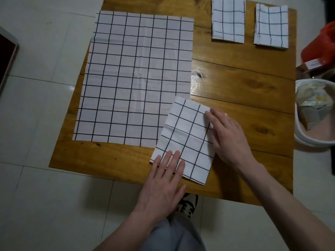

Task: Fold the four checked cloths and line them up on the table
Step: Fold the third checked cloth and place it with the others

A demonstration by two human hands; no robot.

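Both sets of fingers lay straight and flat, gripping nothing. On my left hand (161, 185) the fingers (170, 160) were slightly spread and pressed on the near edge of the folded checked cloth (184, 138). On my right hand (230, 136) the fingers (211, 115) lay close together and rested along that cloth's right edge, their tips at its far right corner. This folded cloth sat tilted on the wooden worktop (235, 84), and its far left corner overlapped the near right corner of the unfolded checked cloth (134, 77), which lay spread flat beyond my left fingers. Well beyond my right fingers, at the far edge of the worktop, two more folded checked cloths stood side by side but apart: the left one (228, 19) and the right one (271, 26). Off the worktop to the right of my right hand stood a white bin (304, 140) holding crumpled wrappers, with a red container (320, 48) beyond it. Below my left wrist I could see my shoe (188, 203) on the tiled floor (36, 105).
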